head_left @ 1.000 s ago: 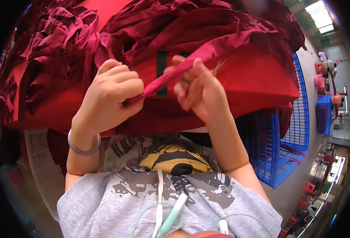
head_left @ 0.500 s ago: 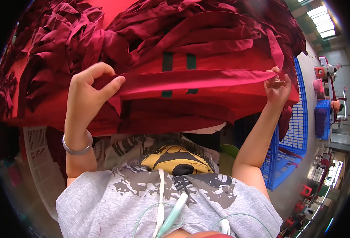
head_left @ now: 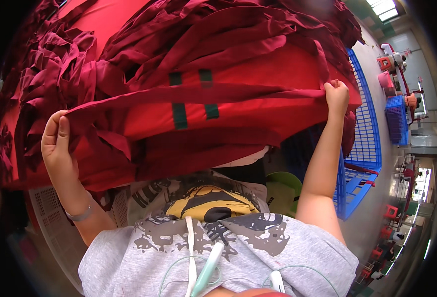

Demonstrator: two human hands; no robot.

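A large heap of dark maroon fabric strips (head_left: 189, 34) is filling the upper part of the view, lying tangled over a bright red work surface (head_left: 278, 69) that is carrying four short dark green tape marks (head_left: 180, 115). Along the right side, a blue plastic mesh crate (head_left: 364, 143) is standing beside the red surface, and a white perforated plastic basket (head_left: 50, 218) is sitting at the lower left. The person, wearing a grey printed T-shirt (head_left: 218, 252), is stretching one long, narrow maroon fabric strip (head_left: 203, 93) sideways across the red surface, so that it is running taut from one hand to the other, just above the green marks. The left hand (head_left: 57, 148) is closing around the strip's left end, thumb pointing up and fingers curling behind the cloth, with a thin silver bracelet (head_left: 80, 216) sitting on that wrist. The right hand (head_left: 336, 96) is pinching the strip's right end in a closed fist near the far right edge of the red surface, arm reaching well out. The two hands are well apart. A green round stool seat (head_left: 283, 190) is showing below the surface, between the person's body and the right arm.
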